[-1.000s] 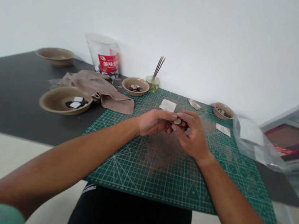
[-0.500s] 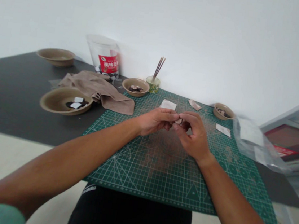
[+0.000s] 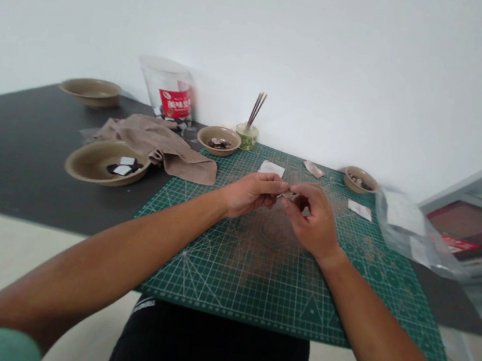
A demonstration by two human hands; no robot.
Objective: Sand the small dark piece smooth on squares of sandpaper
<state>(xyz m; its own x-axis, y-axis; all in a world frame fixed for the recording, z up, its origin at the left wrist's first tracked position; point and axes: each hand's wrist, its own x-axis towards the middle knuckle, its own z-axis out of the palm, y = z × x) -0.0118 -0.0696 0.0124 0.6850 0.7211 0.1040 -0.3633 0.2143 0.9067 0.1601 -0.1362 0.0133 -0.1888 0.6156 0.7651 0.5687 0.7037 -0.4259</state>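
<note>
My left hand and my right hand meet above the green cutting mat. Their fingertips pinch a small pale piece between them. It is mostly covered by the fingers, so its exact kind does not show. Just beyond my left hand lies a white paper square. Brownish dust marks the mat below both hands.
At left are a bowl with black and white pieces, a brown cloth and a clear tub. Small bowls stand at the back, with a green-patterned cup of sticks. A plastic bag lies right.
The small piece has turned between my fingertips and shows less of its dark edge. My right fingers have shifted slightly; both arms stay in place.
</note>
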